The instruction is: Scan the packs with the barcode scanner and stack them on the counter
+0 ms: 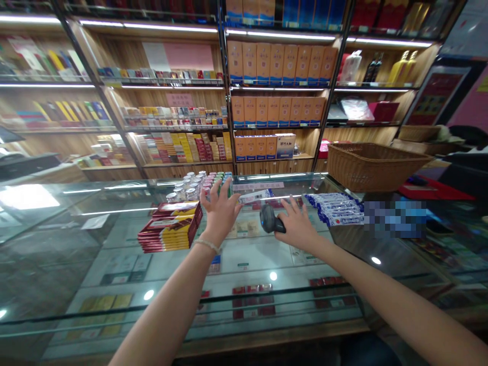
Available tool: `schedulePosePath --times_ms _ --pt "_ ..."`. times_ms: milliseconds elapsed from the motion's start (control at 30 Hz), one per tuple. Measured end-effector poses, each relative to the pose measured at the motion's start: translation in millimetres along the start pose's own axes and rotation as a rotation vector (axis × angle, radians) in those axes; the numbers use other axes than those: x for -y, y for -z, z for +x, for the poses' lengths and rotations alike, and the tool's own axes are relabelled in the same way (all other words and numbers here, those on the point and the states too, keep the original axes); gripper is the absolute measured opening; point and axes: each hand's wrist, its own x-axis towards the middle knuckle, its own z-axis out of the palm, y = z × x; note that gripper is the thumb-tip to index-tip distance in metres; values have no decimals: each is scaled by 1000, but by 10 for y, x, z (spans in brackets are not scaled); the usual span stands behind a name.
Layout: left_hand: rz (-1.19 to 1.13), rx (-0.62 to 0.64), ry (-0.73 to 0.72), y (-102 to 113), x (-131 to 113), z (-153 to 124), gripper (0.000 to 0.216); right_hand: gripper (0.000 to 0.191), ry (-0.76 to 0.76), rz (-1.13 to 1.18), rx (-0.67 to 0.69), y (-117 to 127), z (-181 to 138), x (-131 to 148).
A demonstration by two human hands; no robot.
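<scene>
My left hand (pixel 220 212) reaches forward over the glass counter (pixel 95 239), fingers spread and holding nothing, its fingertips close to a white and blue carton (pixel 254 196) lying on the glass. A bracelet circles that wrist. My right hand (pixel 298 223) grips a dark handheld scanner (pixel 269 218), whose head points left toward the carton. A stack of red and yellow cartons (pixel 171 226) lies just left of my left hand. Several small capped bottles (pixel 194 185) stand behind it.
Blue and white cartons (pixel 335 207) lie in a row right of my right hand. A wicker basket (pixel 371 163) stands at the counter's right end. Wooden shelves (pixel 274 76) with orange boxes and cigarette packs fill the back wall. More packs show inside the glass case.
</scene>
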Motion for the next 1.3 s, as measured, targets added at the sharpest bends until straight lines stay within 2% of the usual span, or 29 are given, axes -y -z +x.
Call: schedulePosePath --times_ms 167,333,400,533,600,633,767,933,1133,1300 --pt "0 -35 13 -38 25 -13 16 45 18 62 -36 -11 113 -179" --pt "60 71 61 -24 -1 -3 20 43 -28 186 -108 31 267 -387" --pt "86 98 77 -10 -13 2 21 42 -54 252 -175 44 328 -450" --pt "96 105 90 -2 -8 1 20 43 -44 456 -393 73 388 -522" --pt "88 101 93 -9 5 -1 19 42 -72 600 -425 114 367 -519" --pt "84 99 93 -13 13 -2 19 40 -100 681 -400 142 343 -505" --pt "74 93 94 -31 42 -5 20 41 -222 942 -132 258 206 -383" --pt "91 88 95 -43 55 -9 21 43 -229 952 55 304 59 -169" --pt "129 70 87 -36 61 -6 21 53 -168 863 108 331 -19 -29" --pt "118 66 87 -48 78 -5 21 52 -144 816 86 323 -27 -28"
